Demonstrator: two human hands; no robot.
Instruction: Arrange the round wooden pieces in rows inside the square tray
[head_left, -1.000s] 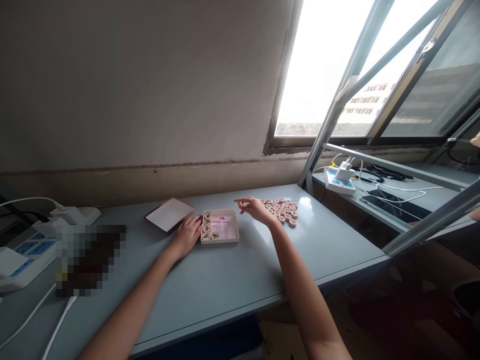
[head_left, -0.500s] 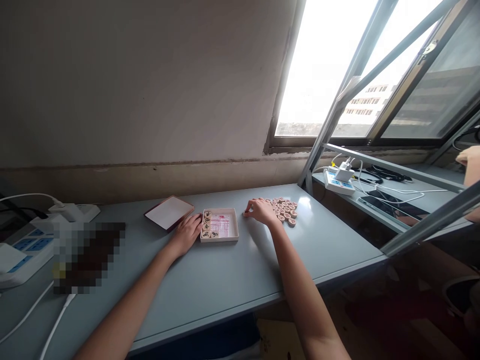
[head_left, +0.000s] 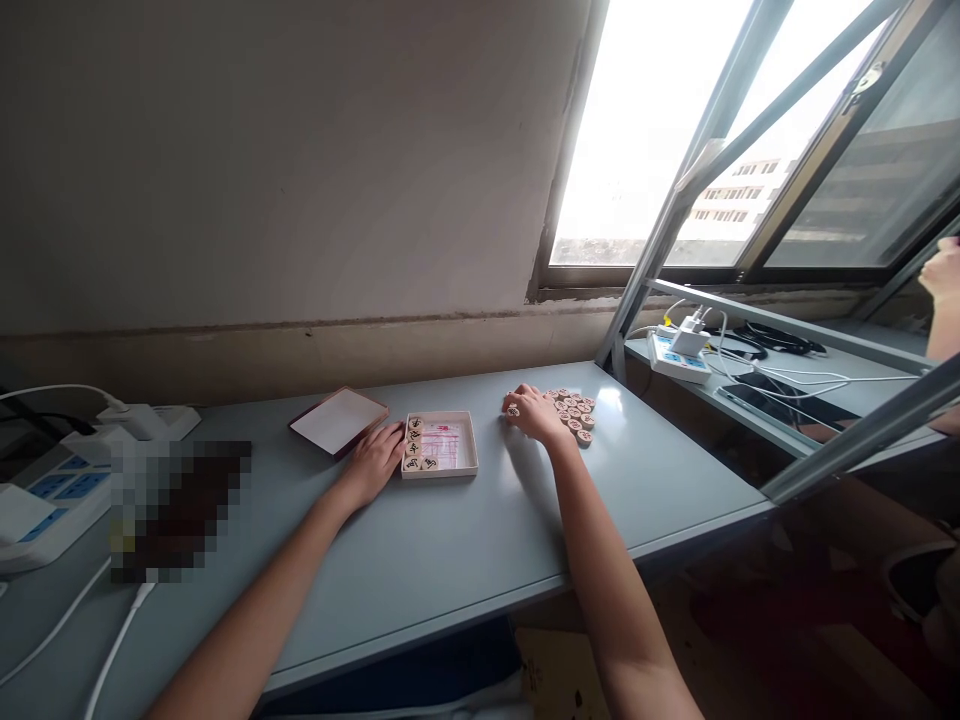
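A shallow white box [head_left: 474, 455] stands on the desk with several round Chinese chess pieces [head_left: 413, 449] along its left side and a pink-printed sheet [head_left: 446, 447] on its floor. My left hand [head_left: 375, 460] lies flat with fingers extended, its fingertips against the box's left wall. To the right of the box, my right hand [head_left: 531, 412] has its fingers curled over a wooden Chinese chess piece [head_left: 513, 410] at the left end of a cluster. Several more loose chess pieces [head_left: 577, 410] lie beside and partly behind this hand.
The box lid [head_left: 337, 422] lies inner side up, behind my left hand. Power strips [head_left: 60, 490] with cables and a blurred-out dark object [head_left: 180, 510] are at left. A metal frame [head_left: 626, 330] borders the desk's right end. Another person's hand [head_left: 941, 275] shows at far right.
My right hand has shifted a little right and away from me, toward the cluster; a piece's marked face now shows at its fingertips. My left hand stays at the box.
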